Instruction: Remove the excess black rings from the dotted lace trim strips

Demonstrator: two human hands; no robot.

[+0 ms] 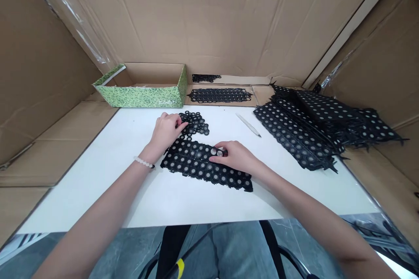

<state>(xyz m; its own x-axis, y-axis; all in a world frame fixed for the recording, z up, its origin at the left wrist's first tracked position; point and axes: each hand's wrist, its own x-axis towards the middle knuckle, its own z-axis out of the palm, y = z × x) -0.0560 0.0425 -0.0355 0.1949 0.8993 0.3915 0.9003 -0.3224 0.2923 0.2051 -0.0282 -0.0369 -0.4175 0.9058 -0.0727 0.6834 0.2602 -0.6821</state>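
A black rubber-like sheet (203, 168) with rows of pale round spots lies at a slant on the white table. On its upper right part my right hand (235, 157) has thumb and fingers closed around a bit of the sheet, with a couple of pale spots showing between them. Loose black rings (196, 123) are heaped just beyond the sheet's upper left end. Against the left side of this heap is my left hand (166, 128), its fingers curled and pinched; what lies between them is too small and dark to make out.
A green-patterned open box (144, 96) stands at the back left. Behind the table, a black perforated strip (221, 95) and more black rings (206, 78) lie on cardboard. White tweezers (248, 125) rest right of the rings. Several spotted black sheets (294, 135) are piled at right. Cardboard walls (196, 22) enclose the table.
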